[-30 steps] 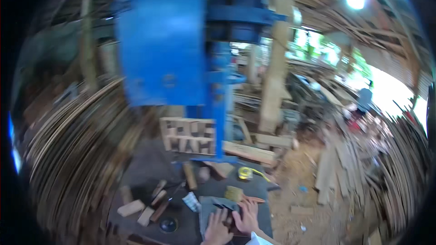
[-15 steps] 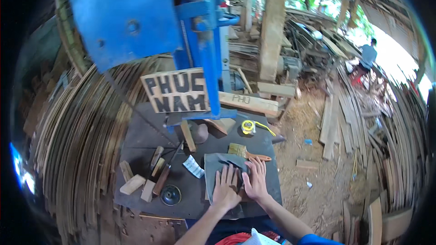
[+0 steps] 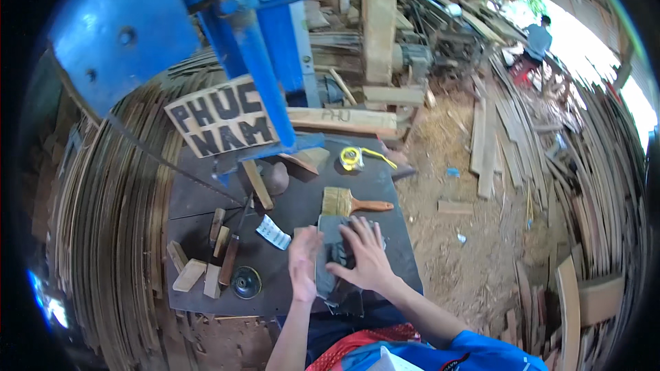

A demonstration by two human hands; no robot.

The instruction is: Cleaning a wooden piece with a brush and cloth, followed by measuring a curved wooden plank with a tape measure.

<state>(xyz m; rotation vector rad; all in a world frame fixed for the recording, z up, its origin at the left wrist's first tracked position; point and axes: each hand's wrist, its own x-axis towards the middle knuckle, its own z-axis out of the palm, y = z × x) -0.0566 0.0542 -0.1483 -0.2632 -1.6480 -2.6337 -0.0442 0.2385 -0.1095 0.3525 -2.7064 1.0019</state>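
Note:
A dark grey sheet [image 3: 330, 271], folded narrow and wrinkled, lies on the dark tabletop in front of me; whether it is cloth or abrasive paper I cannot tell. Along its left edge my left hand [image 3: 302, 266] stands on its side, fingers stretched out. My right hand [image 3: 369, 261] rests on the sheet's right part with fingers and thumb spread. Just beyond the sheet is a paintbrush [image 3: 337, 202] with pale bristles and an orange-brown handle pointing right. A small printed paper slip [image 3: 273, 232] lies to the left.
A yellow tape measure [image 3: 351, 159] lies farther back. On the left are wooden blocks [image 3: 190, 275], a wooden-handled tool [image 3: 229, 261] and a round dark disc [image 3: 245, 282]. A blue machine [image 3: 120, 27] rises at the back left. Planks surround the table [image 3: 289, 196]; another person [image 3: 536, 45] is far right.
The sheet has gone from spread out to a narrow fold. My left hand has moved from flat on top to its left edge. The view has shifted, and the brush shows more fully.

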